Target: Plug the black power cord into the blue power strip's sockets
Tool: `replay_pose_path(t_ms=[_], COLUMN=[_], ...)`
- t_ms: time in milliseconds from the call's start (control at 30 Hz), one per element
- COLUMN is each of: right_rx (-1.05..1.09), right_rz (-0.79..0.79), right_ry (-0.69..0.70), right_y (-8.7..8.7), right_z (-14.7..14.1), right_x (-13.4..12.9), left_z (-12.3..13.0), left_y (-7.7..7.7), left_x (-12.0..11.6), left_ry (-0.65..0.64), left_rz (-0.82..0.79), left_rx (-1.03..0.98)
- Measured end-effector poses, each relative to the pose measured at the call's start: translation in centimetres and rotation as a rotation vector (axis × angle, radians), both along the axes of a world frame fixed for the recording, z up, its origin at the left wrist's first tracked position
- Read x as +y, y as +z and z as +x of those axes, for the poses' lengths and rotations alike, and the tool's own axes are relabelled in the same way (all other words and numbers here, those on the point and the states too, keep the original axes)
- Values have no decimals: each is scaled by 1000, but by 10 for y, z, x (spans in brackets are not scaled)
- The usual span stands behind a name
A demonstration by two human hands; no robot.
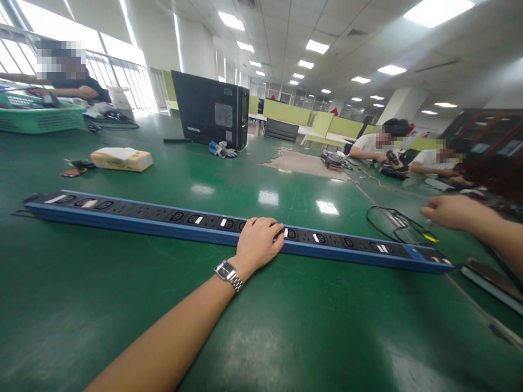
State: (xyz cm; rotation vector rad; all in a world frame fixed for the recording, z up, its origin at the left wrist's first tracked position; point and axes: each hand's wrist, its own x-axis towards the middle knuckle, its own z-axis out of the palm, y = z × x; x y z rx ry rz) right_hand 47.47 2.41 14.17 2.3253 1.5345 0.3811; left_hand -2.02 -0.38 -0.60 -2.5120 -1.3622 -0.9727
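Observation:
A long blue power strip with a black socket face and small white labels lies across the green table. My left hand, with a metal-banded watch on the wrist, grips it near the middle, fingers curled over the far edge. Above the table beyond the strip's right end is my right hand, its fingers closed in a pinch. Whatever they may hold is hidden. A black cable with a yellow piece lies looped on the table just left of that hand.
A black computer case stands at the back, gloves beside it. Tissue pack and green basket are at left. A dark flat object lies at right. Several people sit around the table.

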Motion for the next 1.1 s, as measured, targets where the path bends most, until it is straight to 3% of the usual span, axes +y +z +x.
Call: replay_pose_path(t_ms=[167,367,633,1100], right_rx=[135,166,140,183], right_rz=[-123,-170,-113,-110], right_ry=[-6,3,1,-37], right_y=[-49,-82,-96,-96], right_z=[-42,-41,-37,-39], right_x=[-14,-21,-20,-20], left_z=[0,1,1,-1], left_y=[-1,-2,-2,-2], left_x=[1,2,2,0], left_ry=[4,12,6,8], left_rz=[-7,-9,-19,-12], left_rx=[-7,-9,-16,-23])
